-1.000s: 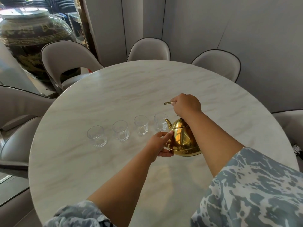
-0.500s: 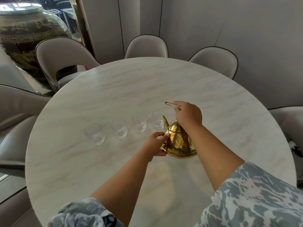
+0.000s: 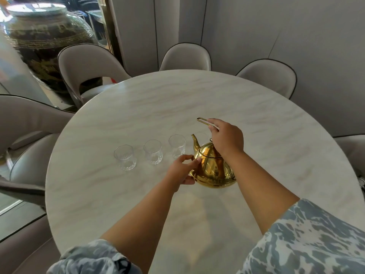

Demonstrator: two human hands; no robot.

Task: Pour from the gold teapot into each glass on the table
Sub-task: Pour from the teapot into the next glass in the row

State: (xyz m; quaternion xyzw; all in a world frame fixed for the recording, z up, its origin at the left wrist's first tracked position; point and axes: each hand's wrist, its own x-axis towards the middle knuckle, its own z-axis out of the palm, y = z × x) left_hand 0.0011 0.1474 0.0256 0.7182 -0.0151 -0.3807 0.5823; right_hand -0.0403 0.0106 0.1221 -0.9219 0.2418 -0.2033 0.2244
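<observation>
Right hand (image 3: 227,140) gripped the teapot (image 3: 211,173) by its handle, left hand (image 3: 180,169) apparently cupped its side; a slow tilt suited the glass (image 3: 177,148)

Shiny gold teapot (image 3: 212,169), spout up-left, clear empty glasses (image 3: 153,152) alongside

Grey chairs (image 3: 185,56) stand around, 1 big dark jar (image 3: 45,42) (lidded) behind them at left.

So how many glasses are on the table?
3, in a row left of the gold teapot: left glass, middle glass, right glass beside the spout. Another may be hidden behind the teapot.
</observation>
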